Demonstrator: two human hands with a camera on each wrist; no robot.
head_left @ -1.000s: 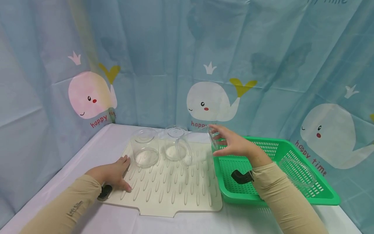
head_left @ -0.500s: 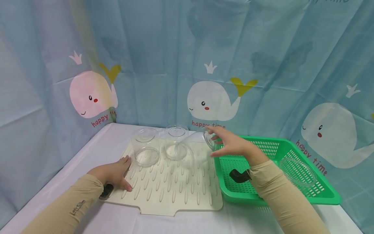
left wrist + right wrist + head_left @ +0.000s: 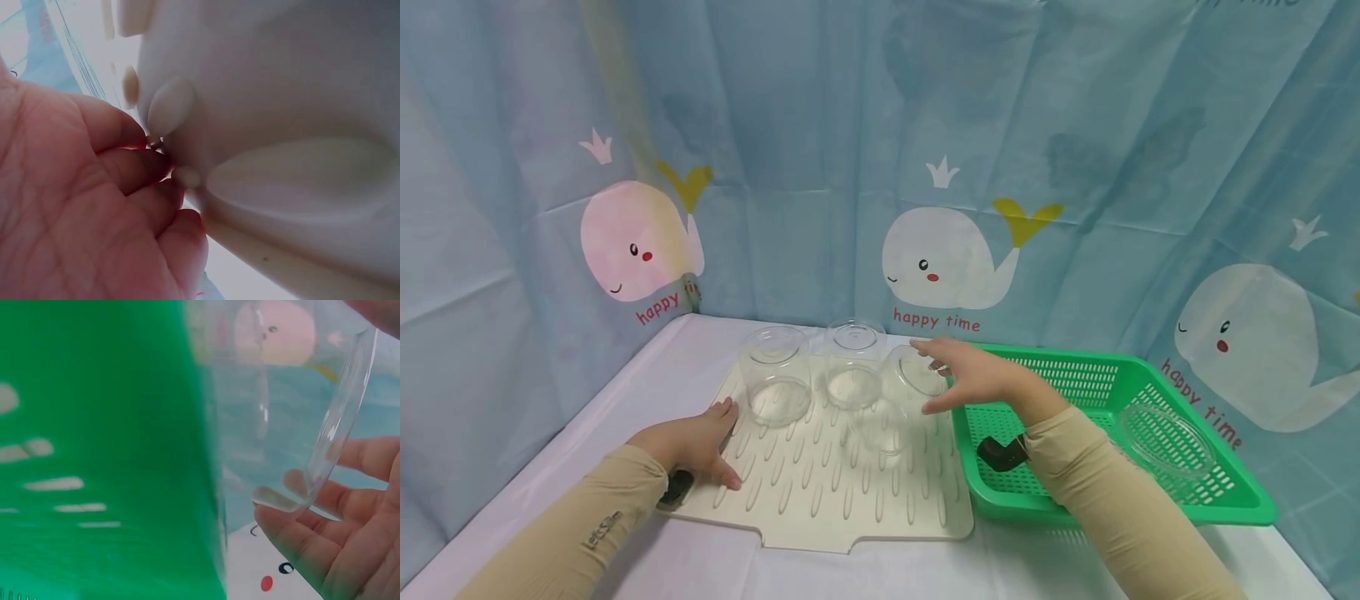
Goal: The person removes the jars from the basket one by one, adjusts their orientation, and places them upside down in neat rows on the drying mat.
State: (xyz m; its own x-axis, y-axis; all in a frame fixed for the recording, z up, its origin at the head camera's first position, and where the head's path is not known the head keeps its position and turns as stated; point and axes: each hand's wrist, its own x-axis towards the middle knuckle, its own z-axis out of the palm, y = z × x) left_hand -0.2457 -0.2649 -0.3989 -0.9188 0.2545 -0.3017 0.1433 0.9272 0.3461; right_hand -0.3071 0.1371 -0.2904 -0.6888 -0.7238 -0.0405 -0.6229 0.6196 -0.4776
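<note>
My right hand [image 3: 977, 379] grips a clear cup [image 3: 895, 404] around its base end, with the fingers curled about it. The cup tilts, its mouth down over the cream ridged mat [image 3: 820, 500]; whether the rim touches the mat I cannot tell. In the right wrist view the fingers [image 3: 300, 537] meet the cup's thick base. Two more clear cups stand upside down on the mat's back part, one at left [image 3: 775, 379] and another [image 3: 853, 367] beside it. My left hand [image 3: 692, 442] rests on the mat's left edge, fingers loosely bent against the ridges in the left wrist view.
A green perforated basket [image 3: 1232, 492] stands right of the mat, under my right forearm. Inside it a clear round rim [image 3: 1165, 442] shows, partly behind the sleeve. White cloth [image 3: 700, 567] covers the table, and a blue whale-print curtain [image 3: 805, 233] hangs behind.
My right hand has moved left and slightly down with the cup, which has turned from lying nearly sideways to mouth-down and tilted. The left hand stays on the mat.
</note>
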